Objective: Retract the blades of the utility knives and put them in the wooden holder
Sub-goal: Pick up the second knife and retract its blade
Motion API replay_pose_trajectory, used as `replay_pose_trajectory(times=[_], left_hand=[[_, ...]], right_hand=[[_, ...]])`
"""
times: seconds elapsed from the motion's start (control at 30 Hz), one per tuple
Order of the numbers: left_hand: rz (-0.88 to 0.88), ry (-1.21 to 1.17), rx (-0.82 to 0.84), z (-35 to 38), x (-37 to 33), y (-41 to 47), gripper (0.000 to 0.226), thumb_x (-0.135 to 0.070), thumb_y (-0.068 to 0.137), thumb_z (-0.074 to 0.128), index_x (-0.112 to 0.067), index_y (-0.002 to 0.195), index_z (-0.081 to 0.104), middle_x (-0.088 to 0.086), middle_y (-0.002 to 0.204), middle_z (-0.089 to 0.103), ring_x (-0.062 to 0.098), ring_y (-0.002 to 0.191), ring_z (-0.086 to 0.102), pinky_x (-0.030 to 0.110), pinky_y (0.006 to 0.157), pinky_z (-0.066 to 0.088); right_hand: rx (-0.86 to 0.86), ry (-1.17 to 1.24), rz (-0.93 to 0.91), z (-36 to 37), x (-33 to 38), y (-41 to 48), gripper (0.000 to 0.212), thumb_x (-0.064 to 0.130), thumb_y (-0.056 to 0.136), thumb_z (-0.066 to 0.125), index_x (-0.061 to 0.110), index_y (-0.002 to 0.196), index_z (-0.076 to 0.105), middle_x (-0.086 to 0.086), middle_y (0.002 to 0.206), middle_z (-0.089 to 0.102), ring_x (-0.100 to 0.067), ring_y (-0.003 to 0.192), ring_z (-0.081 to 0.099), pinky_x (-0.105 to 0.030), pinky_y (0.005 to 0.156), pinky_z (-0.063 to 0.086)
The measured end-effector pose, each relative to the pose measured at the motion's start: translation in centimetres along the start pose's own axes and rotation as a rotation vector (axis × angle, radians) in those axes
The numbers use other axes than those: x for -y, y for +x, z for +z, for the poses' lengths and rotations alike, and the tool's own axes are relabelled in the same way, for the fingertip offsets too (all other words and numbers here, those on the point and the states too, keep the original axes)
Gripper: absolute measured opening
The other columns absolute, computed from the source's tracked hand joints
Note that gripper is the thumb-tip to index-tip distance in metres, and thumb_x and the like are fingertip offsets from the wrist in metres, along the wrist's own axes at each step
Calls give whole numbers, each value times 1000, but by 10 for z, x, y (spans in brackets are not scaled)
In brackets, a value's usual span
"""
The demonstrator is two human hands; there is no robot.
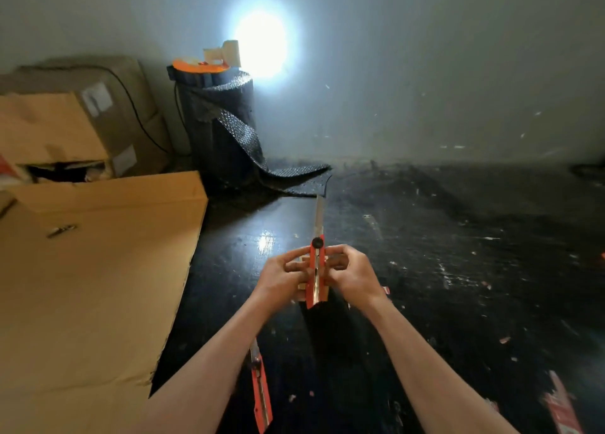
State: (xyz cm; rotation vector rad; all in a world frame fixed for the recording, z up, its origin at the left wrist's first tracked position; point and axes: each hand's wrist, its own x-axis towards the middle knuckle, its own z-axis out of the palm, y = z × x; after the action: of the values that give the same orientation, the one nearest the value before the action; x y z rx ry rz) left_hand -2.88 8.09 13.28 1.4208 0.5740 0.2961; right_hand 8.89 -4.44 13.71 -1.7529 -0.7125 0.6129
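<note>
Both hands up over dark bench. Left hand (284, 271) and right hand (348, 274) pinch orange utility knife (316, 271) from either side, blade (319, 216) fully out, pointing away. Looks light, stiff, slick plastic; blade thin, sharp, likely brittle. Best held by body, thumb on black knob (317, 242). Wooden holder (302, 281) half hidden behind hands. 2nd knife (261, 391) lies on bench, near left forearm.

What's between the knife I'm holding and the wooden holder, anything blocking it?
Nothing visible blocks it. Both hands, left hand and right hand, hold the orange knife directly over the wooden holder, which shows only partly behind the fingers. The blade is not yet retracted.
</note>
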Motion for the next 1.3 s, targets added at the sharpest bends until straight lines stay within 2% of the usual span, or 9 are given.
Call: replay_pose_trajectory(times=[0.13,0.33,0.47,0.63,0.77,0.87,0.93,1.1,1.3], left_hand=[[70,-56,12,1,-42,10,50,16,93,56,-12,135,64,15,104,80,29,88,79,39,68,65],[177,-67,2,8,-89,22,47,15,93,60,-11,133,66,12,102,81,28,89,78,42,67,65],[218,-67,-13,14,-109,24,46,18,91,63,-6,130,68,11,98,81,25,84,78,35,61,64],[241,-69,-21,15,-120,27,48,18,90,62,-3,132,67,21,112,77,33,95,75,39,65,66],[243,-80,-28,18,-124,28,48,19,90,62,-2,133,66,24,113,76,33,95,75,39,64,66],[240,-111,-35,18,-130,29,48,18,91,62,-4,133,67,22,112,77,34,98,77,39,63,65],[242,-112,-35,18,-135,29,47,16,91,63,-6,132,68,19,112,78,32,96,78,37,63,65],[237,-98,-15,16,-140,28,48,15,92,60,-8,133,68,14,113,79,30,97,78,39,66,65],[193,-101,-1,18,-139,26,46,13,93,60,-9,132,68,14,111,79,32,100,77,42,68,65]], right_hand=[[-31,-19,-135,-15,38,14,35,-10,89,62,7,119,61,-11,95,77,-21,84,77,-43,77,64],[-178,-103,-273,-32,89,37,30,17,98,65,32,123,62,3,104,75,-12,96,73,-39,85,62],[-204,-190,-362,-46,113,45,20,19,98,65,27,115,69,4,107,74,-12,99,70,-38,88,61],[-170,-306,-411,-58,132,49,19,17,97,67,31,109,69,6,104,74,-13,97,70,-41,88,61],[-138,-339,-405,-63,137,48,18,17,95,68,30,108,71,7,106,74,-15,100,69,-46,91,59],[-110,-371,-417,-64,138,43,19,14,96,67,24,112,72,5,110,74,-13,99,68,-27,85,58],[-107,-393,-423,-64,137,40,20,16,97,67,23,114,72,5,113,74,-12,99,67,-15,81,49],[-92,-380,-395,-62,127,32,21,18,95,68,22,115,71,3,116,73,-17,104,69,-41,96,57],[-109,-367,-361,-62,122,24,23,18,95,68,22,117,71,2,115,74,-17,105,71,-48,97,57]])
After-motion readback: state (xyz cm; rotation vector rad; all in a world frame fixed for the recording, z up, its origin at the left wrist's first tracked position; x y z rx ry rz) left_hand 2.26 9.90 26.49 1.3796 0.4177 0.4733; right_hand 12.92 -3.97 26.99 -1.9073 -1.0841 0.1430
